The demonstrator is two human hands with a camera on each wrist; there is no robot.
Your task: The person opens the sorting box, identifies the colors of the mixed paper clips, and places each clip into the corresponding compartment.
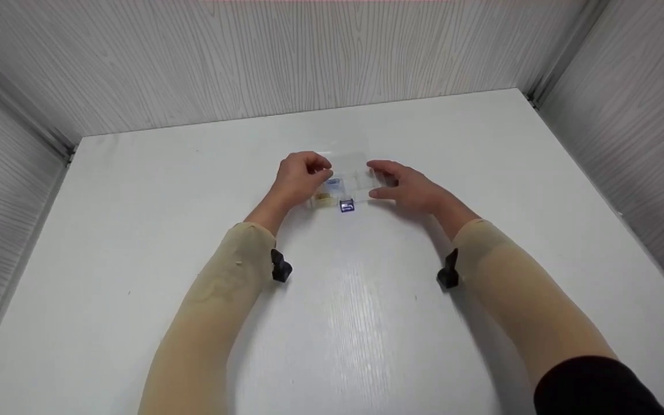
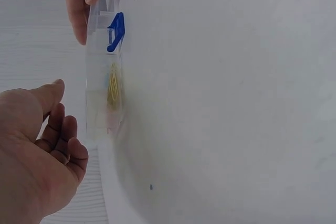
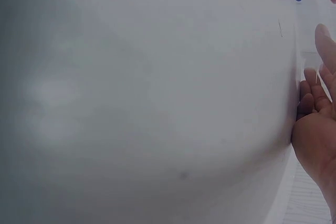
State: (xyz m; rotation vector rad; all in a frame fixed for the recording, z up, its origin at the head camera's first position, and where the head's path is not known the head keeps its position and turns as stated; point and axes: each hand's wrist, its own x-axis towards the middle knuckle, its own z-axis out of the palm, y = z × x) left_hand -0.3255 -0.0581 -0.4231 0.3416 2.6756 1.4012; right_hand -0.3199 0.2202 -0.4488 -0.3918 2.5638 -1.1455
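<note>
A clear plastic compartment box with a blue latch on its front side lies on the white table. Thin yellow looped pieces, resembling paper clips, fill its front left compartment; small blue pieces lie behind them. Over the box's left end is my left hand, its fingers loosely bent. In the left wrist view a gap separates thumb and index finger, with nothing visible between them. My right hand holds the right end, thumb at the front and fingers at the back. The contact is partly hidden in the right wrist view.
What appears to be a clear lid extends behind the box and is hard to make out. Pale wood-grain panels enclose the white table at the back and both sides.
</note>
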